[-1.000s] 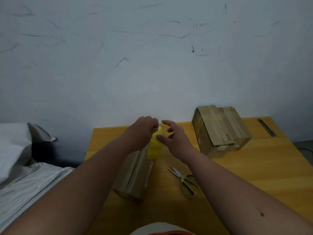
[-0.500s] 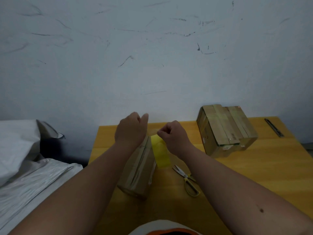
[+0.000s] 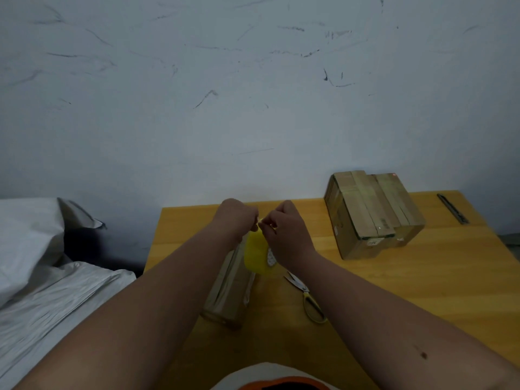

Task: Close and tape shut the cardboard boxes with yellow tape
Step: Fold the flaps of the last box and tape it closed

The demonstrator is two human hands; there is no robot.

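Head view shows us both hands, left hand [image 3: 237, 218] and right hand [image 3: 284, 229], pinching the yellow tape roll [image 3: 256, 256], which hangs just above the far end of the long narrow cardboard box [image 3: 229, 291] lying lengthwise away from us on the worktop [image 3: 408, 277].

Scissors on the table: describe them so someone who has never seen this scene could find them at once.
Start at the yellow wooden table against the grey wall. The scissors lie flat on it just right of the narrow cardboard box under the person's hands, below the right wrist. Their yellow handle loops and bare metal blades set them apart from the dark utility knife at the far right.
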